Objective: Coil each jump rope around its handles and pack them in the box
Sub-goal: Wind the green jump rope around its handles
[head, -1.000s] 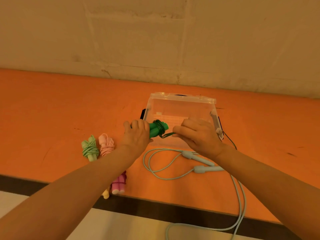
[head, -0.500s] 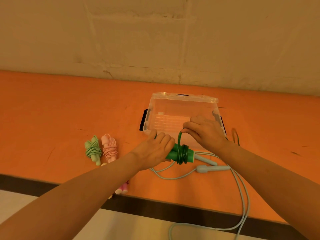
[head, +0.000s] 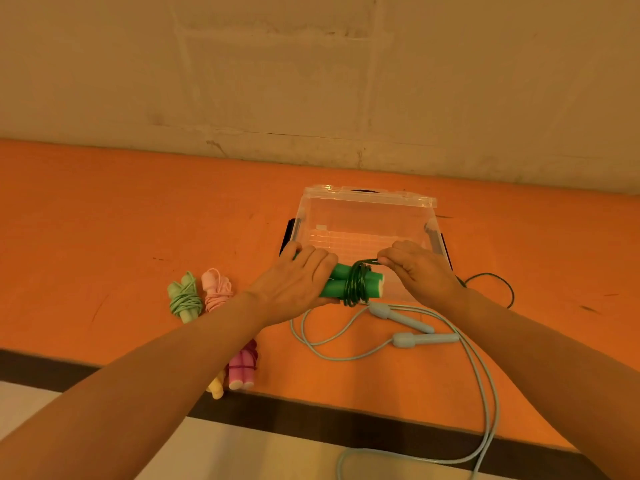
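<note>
My left hand (head: 298, 282) grips the two green handles (head: 372, 284) of a dark green jump rope, held side by side just in front of the clear plastic box (head: 367, 202). Several turns of dark green cord (head: 356, 285) are wound around them. My right hand (head: 419, 271) pinches that cord just above the handles. The cord's loose end (head: 491, 278) loops on the table to the right. An uncoiled light blue jump rope (head: 412, 320) lies below my hands, its cord hanging over the table edge.
Coiled ropes lie at the left: a light green one (head: 183, 297), a pale pink one (head: 216, 289), a magenta one (head: 242, 367) and a yellow one (head: 216, 386) partly under my left forearm. The orange table (head: 104, 220) ends at a dark front edge (head: 311, 417); a wall stands behind.
Both hands have lifted the green handles back toward the box's front. My right hand has carried the cord over the handles, adding to the winding. The loose cord at the right has shortened.
</note>
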